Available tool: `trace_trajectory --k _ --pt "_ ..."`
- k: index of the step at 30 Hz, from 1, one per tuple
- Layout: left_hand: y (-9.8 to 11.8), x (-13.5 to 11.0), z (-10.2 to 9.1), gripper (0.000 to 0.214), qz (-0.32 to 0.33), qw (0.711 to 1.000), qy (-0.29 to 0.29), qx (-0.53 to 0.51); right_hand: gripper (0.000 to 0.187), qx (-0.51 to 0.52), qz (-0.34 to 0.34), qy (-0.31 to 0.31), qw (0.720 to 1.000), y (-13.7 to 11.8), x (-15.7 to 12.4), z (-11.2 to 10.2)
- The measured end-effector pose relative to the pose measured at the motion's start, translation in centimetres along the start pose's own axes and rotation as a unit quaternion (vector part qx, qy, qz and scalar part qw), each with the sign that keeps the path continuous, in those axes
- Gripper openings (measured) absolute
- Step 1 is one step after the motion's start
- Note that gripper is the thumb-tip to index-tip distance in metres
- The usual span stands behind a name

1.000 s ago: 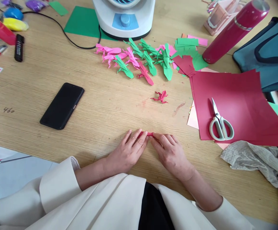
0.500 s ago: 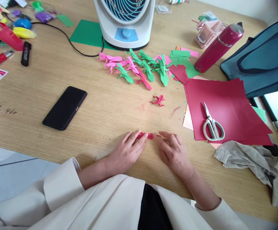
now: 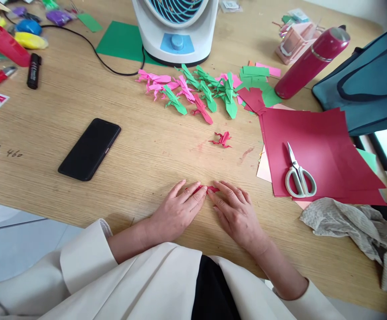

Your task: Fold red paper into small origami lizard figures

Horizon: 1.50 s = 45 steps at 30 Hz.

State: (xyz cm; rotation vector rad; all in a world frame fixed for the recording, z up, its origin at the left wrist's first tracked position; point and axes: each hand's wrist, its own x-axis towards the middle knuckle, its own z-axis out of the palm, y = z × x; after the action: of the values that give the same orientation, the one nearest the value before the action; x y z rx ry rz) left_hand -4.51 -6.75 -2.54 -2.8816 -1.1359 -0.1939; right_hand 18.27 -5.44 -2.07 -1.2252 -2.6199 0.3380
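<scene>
A narrow strip of folded red paper (image 3: 213,189) lies on the table near the front edge, mostly covered by my fingers. My left hand (image 3: 175,212) is closed on its left part, fingertips pinning it to the wood. From the other side, my right hand (image 3: 238,214) grips the right part, its fingertips close to those of the left. Just beyond them sits a small red origami frog (image 3: 223,139). Farther back is a cluster of folded paper figures, among them a green one (image 3: 229,95), a pink one (image 3: 184,89) and a red one (image 3: 202,110).
White scissors (image 3: 300,181) rest on red paper sheets (image 3: 323,133) to the right, near a crumpled cloth (image 3: 340,222). A red flask (image 3: 313,62) and blue bag (image 3: 363,84) stand behind. On the left are a phone (image 3: 89,149) and marker (image 3: 33,71); a fan (image 3: 176,42) stands at the back.
My right hand has moved left, its fingertips now near my left ones, covering more of the folded red paper. The view has shifted slightly.
</scene>
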Motion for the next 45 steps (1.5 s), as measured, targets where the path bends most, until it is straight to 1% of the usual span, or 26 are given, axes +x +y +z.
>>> trace_trajectory --k 5,9,14,18,22,25,27,30,32,33,38,42,45 --pt "0.0 0.0 0.1 0.041 -0.016 1.000 0.012 -0.003 0.051 0.011 -0.018 -0.004 1.000 0.3 -0.3 0.1" --pt "0.0 0.0 0.0 0.041 -0.017 1.000 0.015 -0.003 0.055 -0.016 -0.017 0.001 1.000 0.2 -0.5 0.2" --pt "0.1 0.0 -0.1 0.041 -0.034 0.999 0.009 -0.010 0.056 -0.075 0.012 0.005 0.997 -1.4 -0.5 0.0" --pt "-0.1 0.0 0.0 0.041 -0.040 0.999 0.011 -0.019 0.053 -0.082 0.033 0.013 0.996 -3.0 0.2 -0.2" --pt "-1.2 -0.1 0.1 0.038 -0.015 0.998 0.015 -0.051 0.050 -0.033 0.000 0.014 0.999 -3.2 1.0 0.6" --pt "-2.4 -0.7 0.0 0.042 -0.002 0.995 0.016 -0.100 0.051 -0.014 -0.029 0.036 0.999 -2.7 1.0 1.4" --pt "-3.2 -1.3 -0.2 0.042 -0.030 0.990 0.046 -0.128 0.053 -0.006 -0.033 0.038 0.999 -2.4 0.7 1.8" --pt "-3.7 -2.0 -0.4 0.036 -0.110 0.977 0.108 -0.149 0.056 0.005 -0.031 0.027 0.999 -2.3 0.2 2.0" --pt "-3.6 -2.2 -0.7 0.032 -0.124 0.972 0.130 -0.149 0.059 0.015 -0.032 0.020 0.999 -2.2 0.1 1.9" --pt "-3.3 -2.2 -0.8 0.031 -0.114 0.974 0.130 -0.147 0.059 0.021 -0.033 0.019 0.999 -2.1 0.0 1.9" --pt "-1.6 -1.7 -0.7 0.031 -0.060 0.985 0.102 -0.127 0.062 0.040 -0.053 0.009 0.998 -1.2 0.1 1.4" --pt "-1.0 -1.6 -0.1 0.034 -0.053 0.991 0.074 -0.099 0.063 0.034 -0.077 -0.002 0.996 -0.7 0.1 1.0" --pt "-0.9 -1.5 -0.2 0.036 -0.054 0.993 0.069 -0.085 0.063 0.026 -0.078 -0.002 0.997 -0.7 0.1 1.0"
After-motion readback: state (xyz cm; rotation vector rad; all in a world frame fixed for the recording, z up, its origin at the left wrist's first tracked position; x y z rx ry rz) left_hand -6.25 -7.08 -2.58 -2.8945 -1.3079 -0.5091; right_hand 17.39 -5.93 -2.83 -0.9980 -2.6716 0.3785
